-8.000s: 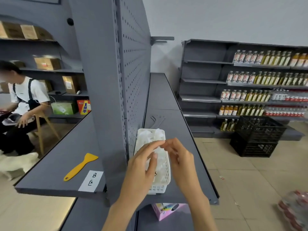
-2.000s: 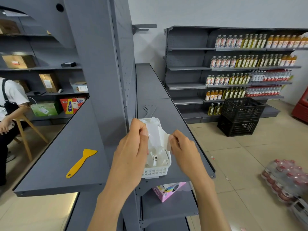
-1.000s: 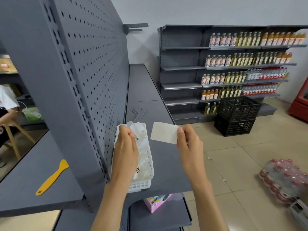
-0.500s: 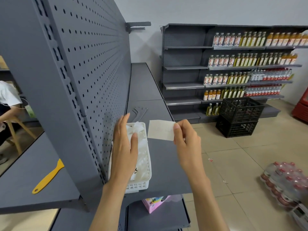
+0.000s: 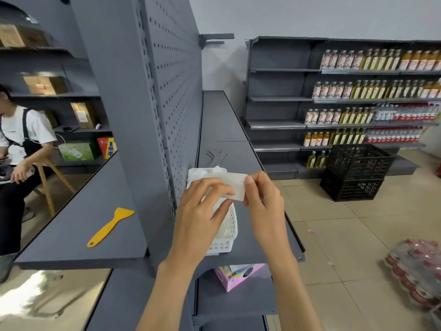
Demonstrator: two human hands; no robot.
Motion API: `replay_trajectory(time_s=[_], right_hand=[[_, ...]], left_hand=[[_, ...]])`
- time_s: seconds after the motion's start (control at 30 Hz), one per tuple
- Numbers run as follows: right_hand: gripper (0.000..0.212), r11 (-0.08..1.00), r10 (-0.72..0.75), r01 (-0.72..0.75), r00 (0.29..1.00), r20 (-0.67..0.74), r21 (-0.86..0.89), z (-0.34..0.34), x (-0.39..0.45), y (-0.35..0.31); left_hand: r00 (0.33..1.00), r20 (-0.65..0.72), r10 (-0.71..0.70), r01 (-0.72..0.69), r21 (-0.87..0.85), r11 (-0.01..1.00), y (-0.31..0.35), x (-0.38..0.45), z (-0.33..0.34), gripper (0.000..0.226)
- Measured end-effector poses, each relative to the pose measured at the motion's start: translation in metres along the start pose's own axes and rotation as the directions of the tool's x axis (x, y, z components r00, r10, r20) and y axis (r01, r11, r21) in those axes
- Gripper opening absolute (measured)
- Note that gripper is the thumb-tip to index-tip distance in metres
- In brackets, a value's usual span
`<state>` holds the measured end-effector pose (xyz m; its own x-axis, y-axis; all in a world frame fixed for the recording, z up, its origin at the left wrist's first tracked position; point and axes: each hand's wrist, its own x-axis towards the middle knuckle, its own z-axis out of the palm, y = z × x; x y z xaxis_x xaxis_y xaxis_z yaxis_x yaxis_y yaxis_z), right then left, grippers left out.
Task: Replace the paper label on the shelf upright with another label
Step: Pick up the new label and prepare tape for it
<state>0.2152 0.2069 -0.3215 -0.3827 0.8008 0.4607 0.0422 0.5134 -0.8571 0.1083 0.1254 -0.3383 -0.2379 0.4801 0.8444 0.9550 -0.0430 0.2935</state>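
Observation:
Both my hands hold a white paper label (image 5: pixel 235 186) in front of me, above a white plastic basket (image 5: pixel 226 237) with several crumpled white papers in it. My left hand (image 5: pixel 202 211) pinches the label's left lower edge. My right hand (image 5: pixel 261 199) pinches its right edge. The grey shelf upright (image 5: pixel 119 115) stands to the left of my hands, its face bare. The side of the label turned to me is blank.
A yellow plastic scraper (image 5: pixel 109 226) lies on the grey shelf (image 5: pixel 78 223) left of the upright. A pink box (image 5: pixel 236 275) sits on the lower shelf. A seated person (image 5: pixel 21 144) is far left. A black crate (image 5: pixel 355 172) and bottle packs (image 5: pixel 415 273) stand on the floor to the right.
My left hand has come off the basket and joined my right hand on the label. The view has swung left, so the upright's face and the scraper shelf show again.

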Motion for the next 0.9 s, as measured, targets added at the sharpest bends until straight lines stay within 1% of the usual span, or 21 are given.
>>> replay_trajectory(time_s=[0.13, 0.23, 0.3, 0.37, 0.43, 0.57, 0.7, 0.8, 0.9], right_hand=[[0.027, 1.000, -0.011, 0.011, 1.000, -0.004, 0.018, 0.006, -0.013, -0.013], [0.026, 1.000, -0.005, 0.005, 1.000, -0.026, 0.020, 0.010, -0.022, -0.027], [0.026, 0.999, -0.012, 0.014, 0.999, -0.049, 0.048, 0.014, -0.028, -0.039], [0.022, 0.998, -0.025, 0.029, 0.997, -0.077, 0.058, 0.019, -0.033, -0.050], [0.016, 0.998, -0.049, 0.052, 0.993, -0.104, 0.024, 0.023, -0.037, -0.061], [0.004, 0.994, -0.109, 0.109, 0.988, -0.108, -0.011, 0.030, -0.044, -0.078], [0.006, 0.989, -0.138, 0.133, 0.988, -0.074, -0.061, 0.042, -0.045, -0.094], [0.011, 0.979, -0.172, 0.163, 0.983, -0.067, -0.122, 0.051, -0.040, -0.110], [0.013, 0.965, -0.238, 0.227, 0.969, -0.073, -0.130, 0.055, -0.032, -0.130]], left_hand=[[0.999, 0.002, -0.037, 0.037, -0.037, 0.999, 0.003, -0.004, -0.021, 0.012], [0.994, 0.027, -0.107, 0.110, -0.134, 0.985, 0.006, -0.002, -0.037, 0.004], [0.974, 0.065, -0.218, 0.228, -0.266, 0.937, 0.007, 0.001, -0.049, 0.001], [0.942, 0.109, -0.318, 0.335, -0.398, 0.854, 0.007, 0.005, -0.062, 0.004], [0.925, 0.138, -0.353, 0.375, -0.466, 0.801, 0.005, 0.008, -0.076, 0.008], [0.912, 0.191, -0.363, 0.404, -0.566, 0.719, -0.004, 0.011, -0.103, 0.018], [0.914, 0.205, -0.349, 0.396, -0.634, 0.664, -0.011, 0.017, -0.124, 0.016], [0.927, 0.189, -0.325, 0.365, -0.662, 0.654, -0.016, 0.027, -0.140, 0.009], [0.942, 0.164, -0.292, 0.325, -0.657, 0.680, -0.022, 0.044, -0.156, 0.003]])
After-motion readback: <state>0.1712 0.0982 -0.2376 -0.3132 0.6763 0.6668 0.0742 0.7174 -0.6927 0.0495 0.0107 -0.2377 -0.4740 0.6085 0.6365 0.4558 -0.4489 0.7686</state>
